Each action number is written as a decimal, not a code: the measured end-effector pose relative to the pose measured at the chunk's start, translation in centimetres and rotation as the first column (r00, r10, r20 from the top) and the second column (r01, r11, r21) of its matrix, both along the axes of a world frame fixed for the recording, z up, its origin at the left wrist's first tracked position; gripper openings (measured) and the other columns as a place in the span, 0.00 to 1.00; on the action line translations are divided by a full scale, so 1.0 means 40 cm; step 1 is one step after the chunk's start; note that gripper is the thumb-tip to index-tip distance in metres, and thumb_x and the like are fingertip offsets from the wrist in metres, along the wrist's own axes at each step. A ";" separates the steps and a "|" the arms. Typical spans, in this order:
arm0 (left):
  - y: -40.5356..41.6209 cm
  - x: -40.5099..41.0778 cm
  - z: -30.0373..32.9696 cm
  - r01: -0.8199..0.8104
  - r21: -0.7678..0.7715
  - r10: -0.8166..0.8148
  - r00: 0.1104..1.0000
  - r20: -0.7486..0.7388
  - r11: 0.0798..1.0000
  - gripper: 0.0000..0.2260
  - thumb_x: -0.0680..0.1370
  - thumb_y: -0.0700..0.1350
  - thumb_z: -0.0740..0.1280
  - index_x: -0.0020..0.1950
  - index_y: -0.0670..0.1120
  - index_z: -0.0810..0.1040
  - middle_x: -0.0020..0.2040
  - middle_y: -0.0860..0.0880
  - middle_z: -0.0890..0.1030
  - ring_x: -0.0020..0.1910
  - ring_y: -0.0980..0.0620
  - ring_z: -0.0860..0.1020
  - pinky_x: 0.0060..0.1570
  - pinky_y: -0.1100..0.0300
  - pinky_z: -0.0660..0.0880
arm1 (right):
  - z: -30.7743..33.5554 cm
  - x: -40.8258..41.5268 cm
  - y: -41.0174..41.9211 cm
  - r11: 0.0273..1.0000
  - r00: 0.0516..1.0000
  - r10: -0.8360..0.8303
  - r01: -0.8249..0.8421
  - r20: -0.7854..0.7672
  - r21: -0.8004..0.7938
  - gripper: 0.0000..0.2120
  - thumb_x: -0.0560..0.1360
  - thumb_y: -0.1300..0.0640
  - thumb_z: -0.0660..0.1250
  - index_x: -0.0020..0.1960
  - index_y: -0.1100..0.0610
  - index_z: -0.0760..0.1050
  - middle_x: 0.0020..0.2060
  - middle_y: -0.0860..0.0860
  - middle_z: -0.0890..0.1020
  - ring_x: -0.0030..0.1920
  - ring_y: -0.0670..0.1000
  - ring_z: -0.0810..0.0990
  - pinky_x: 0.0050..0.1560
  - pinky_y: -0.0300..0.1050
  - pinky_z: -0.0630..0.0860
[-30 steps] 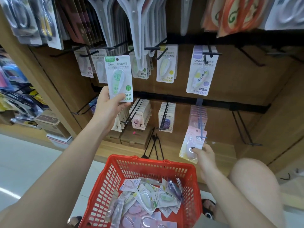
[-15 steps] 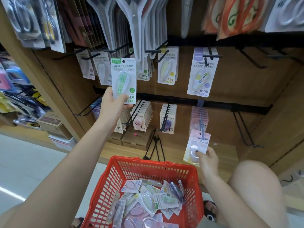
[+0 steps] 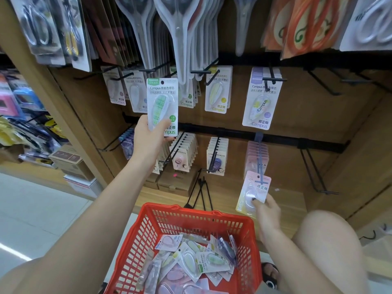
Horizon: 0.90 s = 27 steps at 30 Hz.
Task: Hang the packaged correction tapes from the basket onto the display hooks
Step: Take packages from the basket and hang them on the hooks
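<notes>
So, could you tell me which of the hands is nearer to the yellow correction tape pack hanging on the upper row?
Left. The left hand is below and left of the yellow pack; the right hand is much lower, near the red basket.

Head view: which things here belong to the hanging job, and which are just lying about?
Job:
- green pack in left hand
- pink pack in right hand, on blue hook
- red basket of packs

Lying about:
- scissors above
- cardboard boxes
- empty black hooks

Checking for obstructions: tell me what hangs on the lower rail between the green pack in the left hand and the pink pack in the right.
In the head view, two full hooks: the cream packs and the purple-dispenser packs.
</notes>
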State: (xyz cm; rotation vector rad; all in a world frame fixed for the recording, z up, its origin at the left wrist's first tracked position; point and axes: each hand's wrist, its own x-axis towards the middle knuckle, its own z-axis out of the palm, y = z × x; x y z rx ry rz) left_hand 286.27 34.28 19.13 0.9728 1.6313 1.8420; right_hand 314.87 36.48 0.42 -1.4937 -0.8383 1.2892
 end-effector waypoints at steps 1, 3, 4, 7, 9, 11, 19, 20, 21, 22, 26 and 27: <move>0.001 0.001 -0.001 -0.004 -0.001 0.004 1.000 -0.001 1.000 0.15 0.80 0.43 0.71 0.65 0.48 0.75 0.60 0.53 0.81 0.50 0.57 0.85 0.43 0.61 0.82 | -0.002 0.001 -0.001 1.000 1.000 0.003 -0.003 0.000 -0.002 0.17 0.79 0.68 0.66 0.55 0.47 0.80 0.46 0.43 0.85 0.47 0.49 0.82 0.54 0.49 0.75; 0.003 0.001 -0.002 -0.016 -0.012 0.016 1.000 -0.015 1.000 0.15 0.80 0.47 0.72 0.64 0.49 0.75 0.59 0.51 0.81 0.52 0.55 0.85 0.43 0.62 0.82 | -0.008 0.002 -0.006 1.000 1.000 0.007 -0.007 0.003 -0.006 0.18 0.79 0.68 0.65 0.53 0.45 0.81 0.46 0.42 0.84 0.48 0.49 0.81 0.54 0.50 0.75; 0.002 0.001 -0.003 -0.023 -0.018 0.023 0.999 -0.026 1.000 0.15 0.80 0.48 0.73 0.65 0.49 0.75 0.59 0.51 0.81 0.52 0.55 0.85 0.43 0.62 0.82 | -0.010 0.003 -0.008 1.000 1.000 0.006 -0.006 0.009 -0.006 0.18 0.79 0.68 0.65 0.51 0.44 0.80 0.46 0.41 0.84 0.48 0.48 0.81 0.53 0.49 0.75; 0.001 -0.001 -0.003 -0.049 -0.030 0.047 0.998 -0.051 0.998 0.16 0.79 0.50 0.73 0.64 0.49 0.76 0.58 0.50 0.82 0.52 0.54 0.85 0.42 0.63 0.82 | -0.011 0.004 -0.008 1.000 1.000 -0.004 0.004 0.007 0.002 0.17 0.79 0.68 0.66 0.48 0.44 0.80 0.46 0.41 0.85 0.46 0.47 0.81 0.48 0.47 0.75; -0.002 -0.002 -0.003 -0.065 -0.036 0.063 0.996 -0.065 0.997 0.15 0.78 0.52 0.73 0.63 0.50 0.76 0.57 0.50 0.82 0.49 0.56 0.85 0.41 0.64 0.81 | -0.012 0.003 -0.005 1.000 1.000 -0.014 0.014 0.012 0.003 0.17 0.78 0.68 0.67 0.48 0.44 0.80 0.46 0.42 0.85 0.46 0.47 0.82 0.47 0.46 0.75; -0.002 -0.001 0.002 -0.072 -0.040 0.069 0.994 -0.083 0.997 0.14 0.78 0.53 0.73 0.61 0.51 0.77 0.56 0.51 0.82 0.45 0.59 0.84 0.40 0.63 0.81 | -0.012 0.003 -0.004 1.000 0.999 -0.019 0.019 0.040 0.007 0.17 0.78 0.67 0.66 0.51 0.44 0.80 0.46 0.42 0.85 0.48 0.50 0.82 0.50 0.48 0.77; 0.005 0.012 0.038 -0.093 -0.052 0.086 0.990 -0.111 0.994 0.14 0.77 0.54 0.72 0.60 0.52 0.77 0.55 0.50 0.81 0.39 0.59 0.82 0.47 0.53 0.84 | -0.015 -0.004 0.025 1.000 0.997 0.005 -0.007 0.083 0.023 0.15 0.80 0.66 0.66 0.61 0.49 0.80 0.51 0.49 0.85 0.54 0.55 0.82 0.60 0.53 0.78; 0.004 0.013 0.039 -0.102 -0.053 0.095 0.988 -0.125 0.993 0.14 0.77 0.54 0.72 0.60 0.52 0.77 0.56 0.50 0.81 0.38 0.60 0.81 0.46 0.55 0.84 | -0.012 -0.004 0.034 1.000 0.997 0.005 -0.006 0.074 0.011 0.16 0.79 0.66 0.66 0.60 0.49 0.80 0.51 0.49 0.85 0.53 0.55 0.82 0.58 0.51 0.77; 0.002 0.013 0.040 -0.116 -0.054 0.108 0.984 -0.140 0.992 0.14 0.78 0.54 0.72 0.60 0.51 0.77 0.56 0.50 0.81 0.37 0.62 0.81 0.44 0.56 0.84 | -0.009 -0.004 0.043 1.000 0.998 0.005 -0.005 0.070 0.003 0.16 0.79 0.66 0.66 0.60 0.49 0.80 0.50 0.48 0.85 0.52 0.54 0.81 0.55 0.49 0.75; 0.000 0.012 0.039 -0.131 -0.060 0.121 0.981 -0.153 0.990 0.15 0.78 0.54 0.72 0.61 0.51 0.77 0.56 0.50 0.81 0.35 0.64 0.81 0.44 0.57 0.84 | -0.007 -0.003 0.050 1.000 0.998 0.005 -0.005 0.069 -0.004 0.16 0.79 0.67 0.65 0.60 0.49 0.80 0.49 0.48 0.84 0.51 0.54 0.81 0.54 0.47 0.73; -0.008 0.007 0.022 -0.167 -0.061 0.156 0.976 -0.154 0.984 0.15 0.77 0.54 0.71 0.61 0.52 0.77 0.56 0.52 0.80 0.35 0.67 0.80 0.41 0.60 0.82 | -0.010 0.000 0.071 1.000 0.998 0.009 -0.007 0.067 -0.019 0.16 0.79 0.68 0.66 0.63 0.55 0.80 0.53 0.53 0.84 0.52 0.55 0.80 0.54 0.46 0.72; -0.008 0.004 0.020 -0.164 -0.058 0.153 0.976 -0.155 0.985 0.15 0.77 0.54 0.71 0.62 0.52 0.77 0.55 0.53 0.81 0.35 0.67 0.80 0.39 0.62 0.82 | -0.013 -0.001 0.074 1.000 0.998 0.008 -0.007 0.064 -0.023 0.16 0.79 0.68 0.66 0.64 0.55 0.80 0.53 0.53 0.84 0.52 0.55 0.80 0.53 0.46 0.72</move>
